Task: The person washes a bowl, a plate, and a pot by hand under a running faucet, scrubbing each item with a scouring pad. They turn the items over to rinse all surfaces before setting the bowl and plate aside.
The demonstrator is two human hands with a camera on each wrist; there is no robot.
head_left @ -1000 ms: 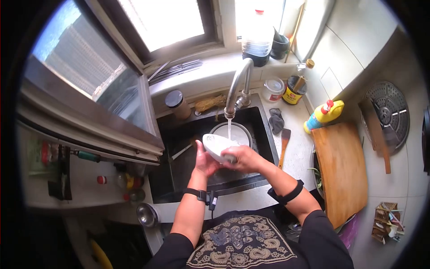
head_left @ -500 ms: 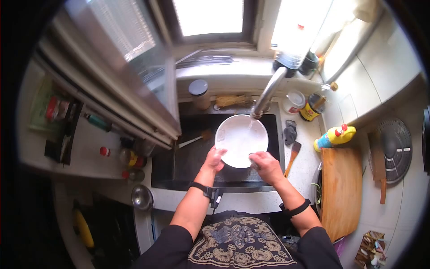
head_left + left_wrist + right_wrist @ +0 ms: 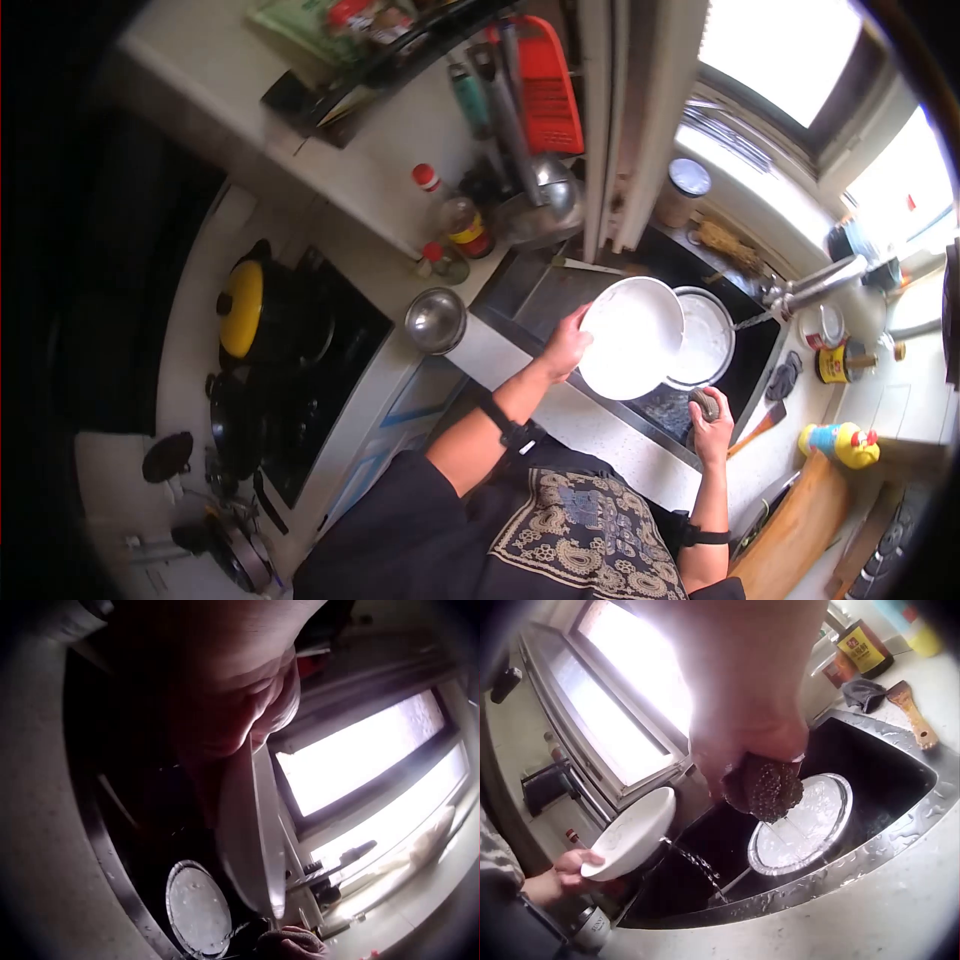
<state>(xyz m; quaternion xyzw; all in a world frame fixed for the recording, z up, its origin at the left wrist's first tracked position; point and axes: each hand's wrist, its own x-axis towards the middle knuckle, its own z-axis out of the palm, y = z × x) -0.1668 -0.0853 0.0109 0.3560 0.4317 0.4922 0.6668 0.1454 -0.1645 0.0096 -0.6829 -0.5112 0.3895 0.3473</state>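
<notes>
1. Left hand (image 3: 563, 347): the fingers (image 3: 583, 860) are clamped on the rim of the bowl (image 3: 632, 338), with the thumb over the rim and the other fingers behind the outer wall.
- The bowl is white and steeply tilted. In the left wrist view it stands almost on edge.
- It hangs above the left part of the sink (image 3: 548, 290), clear of the bottom.
- In the right wrist view, a thin stream of water runs from its lower rim into the sink.
- The left forearm reaches forward across the desk (image 3: 598, 428), and a dark strap sits at the wrist.

2. Right hand (image 3: 712, 428): the fingers (image 3: 731, 761) are closed tight round the scrubber (image 3: 705, 403).
- The scrubber is dark and coarse, and it sticks out below the fist.
- The hand hangs over the near edge of the sink, to the right of the bowl and apart from it.
- The forearm comes up from the person's right side, with a strap near the elbow.

3. Surroundings:
- 1 round metal tray (image 3: 706, 340) lies wet in the sink, under and beyond the scrubber. In the head view the bowl overlaps the tray's left edge.
- The faucet (image 3: 815, 283) stands at the far side of the sink.
- 1 wooden spatula (image 3: 911, 712) and 1 grey cloth (image 3: 862, 694) lie on the desk to the right of the sink.
- 1 steel dish (image 3: 436, 320) sits on the desk just beside the sink's left corner.
</notes>
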